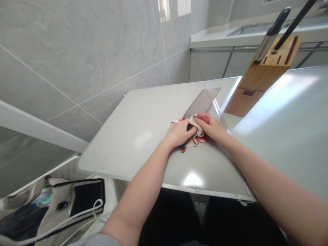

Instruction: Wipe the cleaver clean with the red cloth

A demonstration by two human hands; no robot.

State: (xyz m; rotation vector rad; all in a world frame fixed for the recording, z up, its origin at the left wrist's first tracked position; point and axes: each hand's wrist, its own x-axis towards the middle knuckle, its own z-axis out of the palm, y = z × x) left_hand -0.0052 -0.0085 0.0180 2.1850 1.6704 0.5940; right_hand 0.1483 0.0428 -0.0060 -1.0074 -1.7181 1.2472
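A broad-bladed kitchen knife [203, 100] points away from me over the white table, its dark handle toward me. My left hand [179, 133] is closed around that handle, which is mostly hidden by the fingers. A crumpled red and white cloth [198, 131] lies around the handle and the base of the blade. Pinched in my right hand [211, 127] is part of this cloth, pressed close beside the left hand. A small red piece [183, 149] shows just below the left hand; I cannot tell what it is.
On the right of the table [143, 136] stands a wooden knife block [258, 82] with a few handled tools in it. A white basket [69, 167] holding cloth items is at lower left. Behind are a tiled wall [102, 44] and a counter [212, 41].
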